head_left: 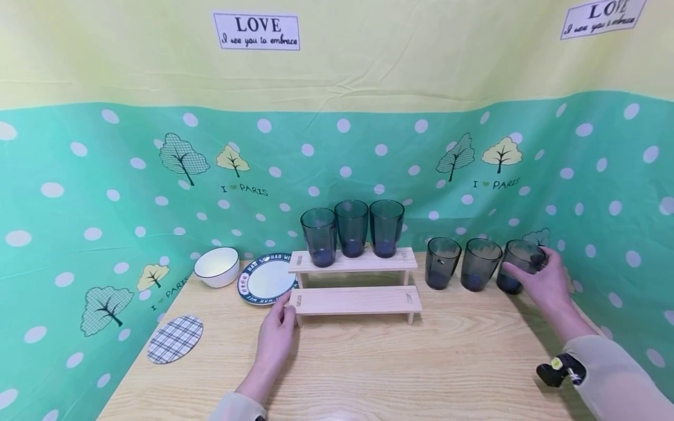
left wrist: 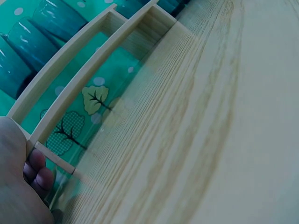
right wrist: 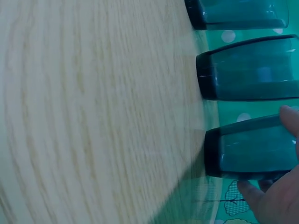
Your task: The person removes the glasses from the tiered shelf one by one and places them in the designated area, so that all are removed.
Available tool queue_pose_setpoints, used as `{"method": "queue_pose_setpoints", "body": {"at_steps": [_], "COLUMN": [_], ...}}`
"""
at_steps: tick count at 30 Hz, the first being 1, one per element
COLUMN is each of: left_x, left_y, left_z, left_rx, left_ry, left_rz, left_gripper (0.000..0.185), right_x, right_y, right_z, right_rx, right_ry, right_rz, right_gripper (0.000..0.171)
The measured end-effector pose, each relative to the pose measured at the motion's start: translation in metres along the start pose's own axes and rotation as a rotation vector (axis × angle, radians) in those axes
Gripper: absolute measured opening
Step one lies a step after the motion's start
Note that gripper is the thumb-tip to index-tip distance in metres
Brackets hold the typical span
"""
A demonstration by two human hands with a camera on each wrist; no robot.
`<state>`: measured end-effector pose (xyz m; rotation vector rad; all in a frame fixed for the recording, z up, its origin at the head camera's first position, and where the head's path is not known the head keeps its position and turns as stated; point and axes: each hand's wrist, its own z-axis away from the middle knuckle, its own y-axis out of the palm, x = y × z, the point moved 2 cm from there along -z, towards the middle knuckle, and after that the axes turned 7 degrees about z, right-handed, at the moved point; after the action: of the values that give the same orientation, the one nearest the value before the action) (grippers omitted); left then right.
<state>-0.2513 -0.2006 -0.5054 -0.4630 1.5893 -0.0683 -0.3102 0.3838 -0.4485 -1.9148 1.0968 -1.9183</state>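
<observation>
A two-step wooden shelf (head_left: pixel 358 301) stands mid-table, with three dark glasses (head_left: pixel 351 229) in a row on its upper step. My left hand (head_left: pixel 281 320) holds the left end of the lower step, and its curled fingertips (left wrist: pixel 36 171) lie against the shelf's (left wrist: pixel 79 88) end piece. Three more dark glasses stand on the table to the right. My right hand (head_left: pixel 537 275) grips the rightmost glass (head_left: pixel 516 257), with the thumb on its near side and the fingers behind. In the right wrist view that glass (right wrist: pixel 252 149) sits between my fingers (right wrist: pixel 289 116).
Two other dark glasses (head_left: pixel 441 263) (head_left: pixel 479 264) stand just left of the held one. A white bowl (head_left: pixel 216 266), a blue-rimmed plate (head_left: pixel 263 279) and a plaid coaster (head_left: pixel 175 339) lie at the left. A green dotted backdrop (head_left: pixel 105 234) walls the table on three sides.
</observation>
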Motion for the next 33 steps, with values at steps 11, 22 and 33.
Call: {"method": "queue_pose_setpoints", "body": {"at_steps": [11,22,33], "left_x": [0.000,-0.002,-0.004], "left_y": [0.001,0.000,0.000], "left_z": [0.001,-0.001,0.001], "left_rx": [0.006,-0.006,-0.014], "left_ry": [-0.001,0.015,0.023], "left_rz": [0.015,0.003,0.000], "left_gripper": [0.052,0.051,0.052], "right_x": [0.011,0.049,0.117], "right_y": [-0.012,-0.031,-0.022], "right_z": [0.005,0.018,0.033], "right_rx": [0.009,-0.071,-0.074], "right_ry": [-0.071,-0.136,-0.256], "right_rz": [0.009,0.059,0.031], "right_gripper": [0.122,0.115,0.112]}}
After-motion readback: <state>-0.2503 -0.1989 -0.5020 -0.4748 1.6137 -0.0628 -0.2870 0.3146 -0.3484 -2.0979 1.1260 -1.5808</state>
